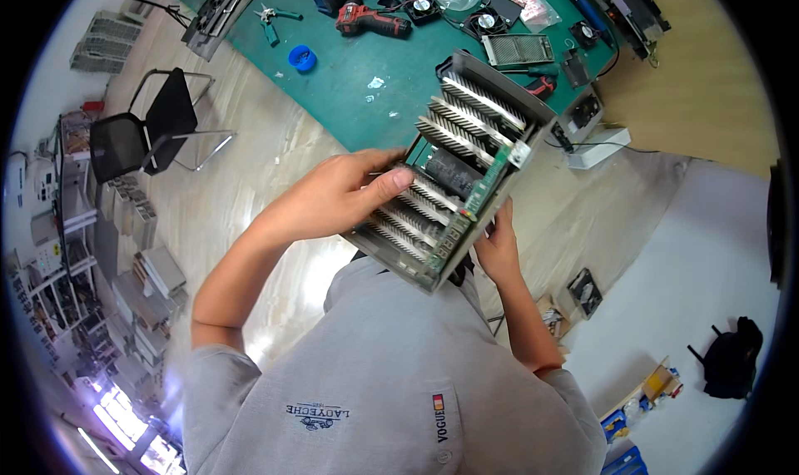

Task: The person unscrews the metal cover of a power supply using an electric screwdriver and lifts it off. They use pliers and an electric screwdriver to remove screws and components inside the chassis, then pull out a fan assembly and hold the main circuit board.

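In front of my body I hold up an open metal-cased electronic unit [454,175], tilted, with rows of finned heatsinks and a green circuit board along its right side. My left hand [337,194] grips its left edge, the thumb lying across the fins and the fingers curled over the far side. My right hand [498,246] holds the unit from the lower right; the case hides some of its fingers. A dark cylindrical part [452,172] sits between the two groups of heatsinks.
On the green-topped bench [333,84] lie a red cordless drill [370,19], pliers [275,22], a blue round container [302,57], a small black fan [488,22] and a metal grille part [518,49]. A black chair [162,126] stands on the floor at left.
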`<action>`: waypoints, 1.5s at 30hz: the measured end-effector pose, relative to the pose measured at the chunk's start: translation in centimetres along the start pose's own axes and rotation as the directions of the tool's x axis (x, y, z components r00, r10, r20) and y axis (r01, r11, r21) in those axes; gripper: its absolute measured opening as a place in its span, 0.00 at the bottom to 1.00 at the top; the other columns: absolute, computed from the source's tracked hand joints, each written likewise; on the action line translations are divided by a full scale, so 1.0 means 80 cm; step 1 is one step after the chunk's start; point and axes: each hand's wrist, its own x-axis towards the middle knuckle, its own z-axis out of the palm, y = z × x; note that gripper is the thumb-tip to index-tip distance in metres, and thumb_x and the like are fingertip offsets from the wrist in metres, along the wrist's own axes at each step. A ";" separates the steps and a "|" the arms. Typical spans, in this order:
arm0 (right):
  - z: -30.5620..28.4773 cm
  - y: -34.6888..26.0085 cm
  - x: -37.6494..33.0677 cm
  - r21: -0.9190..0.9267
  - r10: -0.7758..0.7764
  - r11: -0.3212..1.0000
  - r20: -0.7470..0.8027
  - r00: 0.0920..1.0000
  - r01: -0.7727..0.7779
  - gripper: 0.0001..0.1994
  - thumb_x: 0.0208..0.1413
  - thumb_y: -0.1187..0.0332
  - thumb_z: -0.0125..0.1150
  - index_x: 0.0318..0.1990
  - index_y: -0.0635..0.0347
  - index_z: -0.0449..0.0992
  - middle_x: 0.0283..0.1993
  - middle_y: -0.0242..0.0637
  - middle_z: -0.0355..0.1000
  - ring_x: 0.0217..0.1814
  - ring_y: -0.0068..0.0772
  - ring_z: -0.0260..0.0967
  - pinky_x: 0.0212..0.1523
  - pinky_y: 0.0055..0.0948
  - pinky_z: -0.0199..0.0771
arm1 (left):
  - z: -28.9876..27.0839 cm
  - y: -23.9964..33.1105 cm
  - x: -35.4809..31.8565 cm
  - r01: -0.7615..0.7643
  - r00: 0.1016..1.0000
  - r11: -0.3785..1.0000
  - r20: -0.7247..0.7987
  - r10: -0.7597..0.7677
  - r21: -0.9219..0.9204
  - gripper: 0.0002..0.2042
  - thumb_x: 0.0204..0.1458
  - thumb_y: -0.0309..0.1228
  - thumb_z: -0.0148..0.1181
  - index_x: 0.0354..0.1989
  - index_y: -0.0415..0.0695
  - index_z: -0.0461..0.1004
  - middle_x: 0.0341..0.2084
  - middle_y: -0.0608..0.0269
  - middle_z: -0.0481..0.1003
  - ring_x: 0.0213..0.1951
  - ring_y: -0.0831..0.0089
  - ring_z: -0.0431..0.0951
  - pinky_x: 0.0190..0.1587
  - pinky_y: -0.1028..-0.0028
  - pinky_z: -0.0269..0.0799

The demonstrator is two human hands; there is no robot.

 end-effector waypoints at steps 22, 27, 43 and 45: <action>0.190 0.149 0.065 0.213 0.505 0.857 -0.527 0.683 -0.469 0.43 0.54 0.50 0.64 0.62 0.83 0.56 0.61 0.67 0.61 0.64 0.51 0.61 0.64 0.37 0.59 | -0.268 -0.389 0.156 0.419 0.892 0.601 0.186 -0.411 -0.681 0.29 0.63 0.53 0.38 0.62 0.43 0.64 0.51 0.56 0.74 0.47 0.67 0.78 0.47 0.69 0.76; 0.199 0.151 0.081 0.068 0.581 0.762 -0.509 0.635 -0.644 0.42 0.53 0.45 0.64 0.57 0.83 0.64 0.53 0.64 0.70 0.58 0.46 0.69 0.58 0.34 0.65 | -0.273 -0.455 0.195 0.423 0.887 0.458 0.254 -0.384 -0.782 0.28 0.63 0.53 0.39 0.60 0.43 0.65 0.47 0.58 0.76 0.41 0.70 0.80 0.41 0.72 0.78; 0.176 0.146 0.070 0.045 0.605 0.742 -0.477 0.638 -0.669 0.33 0.56 0.47 0.61 0.53 0.74 0.68 0.41 0.42 0.73 0.41 0.29 0.68 0.42 0.27 0.68 | -0.247 -0.446 0.157 0.384 0.887 0.449 0.188 -0.422 -0.807 0.31 0.61 0.57 0.37 0.61 0.44 0.64 0.46 0.59 0.75 0.42 0.70 0.76 0.45 0.70 0.72; 0.168 0.138 0.072 0.095 0.641 0.734 -0.424 0.640 -0.672 0.32 0.57 0.48 0.61 0.52 0.75 0.68 0.44 0.44 0.74 0.44 0.29 0.70 0.43 0.27 0.69 | -0.230 -0.477 0.140 0.402 0.883 0.432 0.218 -0.415 -0.807 0.30 0.62 0.56 0.36 0.59 0.44 0.66 0.44 0.60 0.76 0.41 0.71 0.76 0.44 0.70 0.72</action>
